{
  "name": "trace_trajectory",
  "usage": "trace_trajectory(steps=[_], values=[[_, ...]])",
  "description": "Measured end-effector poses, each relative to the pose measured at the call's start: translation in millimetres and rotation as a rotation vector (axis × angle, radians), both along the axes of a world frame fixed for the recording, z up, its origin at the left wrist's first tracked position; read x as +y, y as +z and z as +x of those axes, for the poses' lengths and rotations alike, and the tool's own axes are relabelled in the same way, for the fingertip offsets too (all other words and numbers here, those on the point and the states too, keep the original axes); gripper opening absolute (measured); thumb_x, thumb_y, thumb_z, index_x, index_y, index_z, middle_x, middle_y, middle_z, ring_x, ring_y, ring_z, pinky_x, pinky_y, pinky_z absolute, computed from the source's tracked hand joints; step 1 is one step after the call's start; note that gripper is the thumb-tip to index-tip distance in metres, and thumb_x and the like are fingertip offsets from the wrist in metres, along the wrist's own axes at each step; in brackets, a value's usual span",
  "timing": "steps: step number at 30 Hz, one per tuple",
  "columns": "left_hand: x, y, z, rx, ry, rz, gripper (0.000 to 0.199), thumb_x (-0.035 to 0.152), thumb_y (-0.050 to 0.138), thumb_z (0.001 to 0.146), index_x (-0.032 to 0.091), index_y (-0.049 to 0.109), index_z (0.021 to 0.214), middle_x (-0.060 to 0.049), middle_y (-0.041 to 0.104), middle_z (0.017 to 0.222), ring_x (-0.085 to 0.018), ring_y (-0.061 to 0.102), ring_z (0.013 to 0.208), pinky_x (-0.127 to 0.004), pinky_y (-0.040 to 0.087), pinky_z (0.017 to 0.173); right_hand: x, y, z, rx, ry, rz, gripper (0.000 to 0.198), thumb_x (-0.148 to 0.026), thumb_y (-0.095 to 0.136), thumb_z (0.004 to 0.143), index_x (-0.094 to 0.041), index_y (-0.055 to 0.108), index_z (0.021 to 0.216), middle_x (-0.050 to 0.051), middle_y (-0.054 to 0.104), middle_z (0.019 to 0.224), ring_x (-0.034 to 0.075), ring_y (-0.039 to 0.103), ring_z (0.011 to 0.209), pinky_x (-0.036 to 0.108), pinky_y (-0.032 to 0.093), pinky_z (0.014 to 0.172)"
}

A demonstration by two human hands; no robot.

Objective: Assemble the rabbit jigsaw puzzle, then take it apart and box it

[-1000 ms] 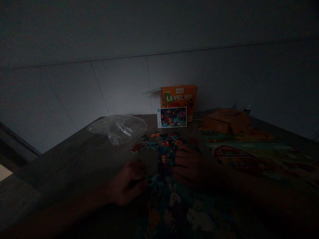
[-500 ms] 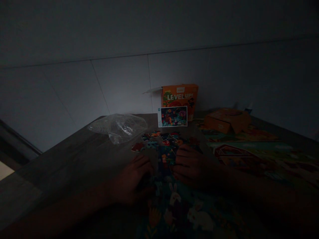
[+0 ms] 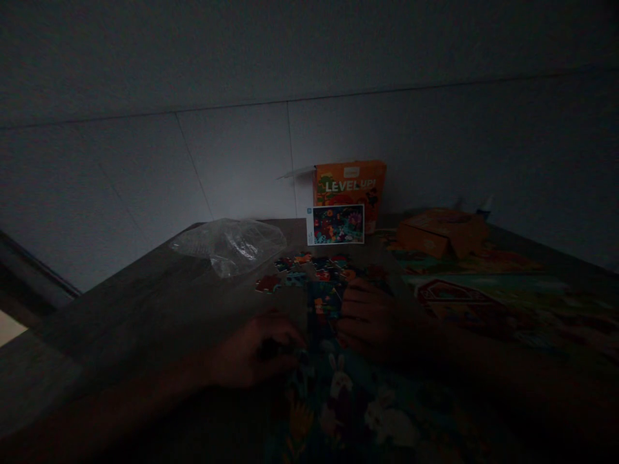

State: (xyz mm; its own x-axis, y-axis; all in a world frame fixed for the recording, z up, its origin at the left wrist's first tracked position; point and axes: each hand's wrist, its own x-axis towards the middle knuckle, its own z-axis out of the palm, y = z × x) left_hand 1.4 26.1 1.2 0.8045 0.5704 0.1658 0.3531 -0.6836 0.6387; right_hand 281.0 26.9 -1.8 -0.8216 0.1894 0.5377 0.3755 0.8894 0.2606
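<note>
In the dim head view, a partly joined jigsaw puzzle (image 3: 338, 377) with white rabbits and flowers lies before me. My left hand (image 3: 261, 351) is at its left edge, thumb and fingers closing on a dark bluish puzzle piece (image 3: 302, 356), mostly hidden by shadow. My right hand (image 3: 367, 316) rests on the puzzle's right side, fingers laid over it and spread slightly. Beyond the hands are several loose puzzle pieces (image 3: 267, 283) near the far end of the joined part.
A picture card (image 3: 338, 225) leans against an orange box (image 3: 351, 180) by the wall. Crumpled clear plastic (image 3: 236, 245) lies at the back left. On the right are another orange box (image 3: 425, 235) and a farm-themed puzzle (image 3: 464, 299).
My left hand has shifted slightly, its fingertips drawing down and in towards the thumb at the puzzle's left edge. The right hand stays in nearly the same place.
</note>
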Motion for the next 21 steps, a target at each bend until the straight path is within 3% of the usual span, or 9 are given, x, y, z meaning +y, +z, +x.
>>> trace_trajectory(steps=[4, 16, 21], values=[[-2.0, 2.0, 0.8, 0.079, -0.039, 0.113, 0.015, 0.023, 0.062, 0.088, 0.021, 0.067, 0.102, -0.004, 0.066, 0.091, -0.020, 0.058, 0.089, -0.034, 0.046, 0.080, 1.0, -1.9, -0.4, 0.021, 0.003, 0.002, 0.028, -0.020, 0.048, 0.094, -0.015, 0.059, 0.069, 0.002, 0.052, 0.068, 0.016, 0.042, 0.071, 0.033, 0.032, 0.074], [-1.8, 4.2, 1.1, 0.197, -0.022, 0.170, 0.015, 0.029, 0.061, 0.089, 0.022, 0.069, 0.099, -0.006, 0.062, 0.090, -0.022, 0.056, 0.089, -0.033, 0.047, 0.076, 0.1, -0.5, 0.0, -0.007, -0.016, -0.036, 0.027, -0.019, 0.050, 0.094, -0.015, 0.060, 0.070, 0.003, 0.054, 0.069, 0.016, 0.044, 0.071, 0.034, 0.033, 0.076], [-2.5, 4.4, 2.7, 0.243, 0.061, 0.179, 0.025, 0.034, 0.068, 0.084, 0.023, 0.068, 0.106, -0.005, 0.065, 0.093, -0.023, 0.059, 0.089, -0.036, 0.047, 0.079, -1.0, 1.0, -0.7, -0.002, -0.014, -0.017, 0.025, -0.018, 0.049, 0.094, -0.015, 0.060, 0.071, 0.002, 0.053, 0.069, 0.016, 0.043, 0.071, 0.034, 0.033, 0.077]])
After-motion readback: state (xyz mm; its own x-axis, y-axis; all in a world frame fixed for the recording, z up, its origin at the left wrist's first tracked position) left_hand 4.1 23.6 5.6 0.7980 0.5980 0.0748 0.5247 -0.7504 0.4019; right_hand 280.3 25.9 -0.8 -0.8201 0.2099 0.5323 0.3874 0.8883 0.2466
